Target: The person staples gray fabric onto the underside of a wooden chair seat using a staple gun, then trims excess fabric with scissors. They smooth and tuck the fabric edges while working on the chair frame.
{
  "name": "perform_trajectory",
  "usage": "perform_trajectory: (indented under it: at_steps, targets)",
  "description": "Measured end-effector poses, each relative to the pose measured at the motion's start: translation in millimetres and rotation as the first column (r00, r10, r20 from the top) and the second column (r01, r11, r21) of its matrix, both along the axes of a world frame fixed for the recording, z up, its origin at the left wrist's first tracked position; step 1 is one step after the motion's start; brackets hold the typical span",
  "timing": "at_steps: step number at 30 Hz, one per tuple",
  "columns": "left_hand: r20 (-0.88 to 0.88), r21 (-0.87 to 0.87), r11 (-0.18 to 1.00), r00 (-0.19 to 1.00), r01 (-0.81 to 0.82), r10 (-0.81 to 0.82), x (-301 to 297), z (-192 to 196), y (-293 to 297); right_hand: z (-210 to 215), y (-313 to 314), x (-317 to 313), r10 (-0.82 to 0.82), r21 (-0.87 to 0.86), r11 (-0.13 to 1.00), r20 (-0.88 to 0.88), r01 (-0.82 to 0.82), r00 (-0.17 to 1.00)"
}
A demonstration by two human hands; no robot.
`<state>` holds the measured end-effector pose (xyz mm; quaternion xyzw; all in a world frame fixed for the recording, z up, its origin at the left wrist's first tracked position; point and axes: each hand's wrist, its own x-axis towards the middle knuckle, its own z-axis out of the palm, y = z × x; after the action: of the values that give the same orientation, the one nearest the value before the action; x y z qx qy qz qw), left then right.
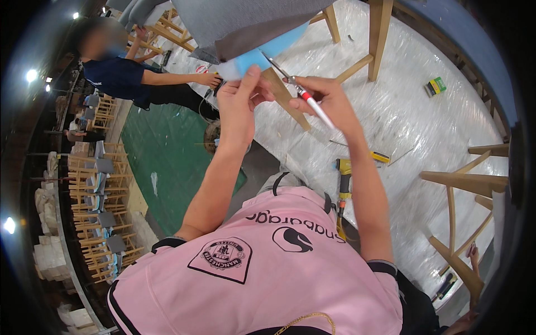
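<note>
A pair of scissors with dark pointed blades is in my right hand, its tips against a light blue sheet. A white pen-like stick with a red band lies along the same hand. My left hand has its thumb and fingers closed at the pale loose edge of the sheet. The sheet hangs under the grey fabric of a chair that has wooden legs. How far the blades are parted is too small to tell.
A yellow and black air nailer lies near my right forearm on the film-covered table. A green and yellow box sits farther right. Wooden chair frames stand at the right edge. A co-worker reaches in from the left.
</note>
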<state>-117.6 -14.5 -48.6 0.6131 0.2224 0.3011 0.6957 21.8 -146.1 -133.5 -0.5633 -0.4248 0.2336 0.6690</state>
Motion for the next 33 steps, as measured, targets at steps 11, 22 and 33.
perform_trajectory:
  at_steps: [11, 22, 33]
  targets:
    - [0.410, -0.842, 0.322, 0.902, 0.432, -0.138, -12.9, 50.3, 1.6, 116.6, -36.9, 87.8, 0.438, -0.574, 0.792, 0.298, -0.207, 0.848]
    - [0.427, -0.854, 0.274, 0.897, 0.443, -0.119, -13.6, 67.7, 4.1, 157.1, -32.7, 107.3, 0.630, -0.595, 0.682, 0.180, -0.427, 0.755]
    - [0.307, -0.707, 0.599, 0.926, 0.375, -0.218, -5.9, 57.2, 4.1, 164.7, -24.5, 124.3, 0.517, -0.666, 0.728, 0.377, -0.164, 0.768]
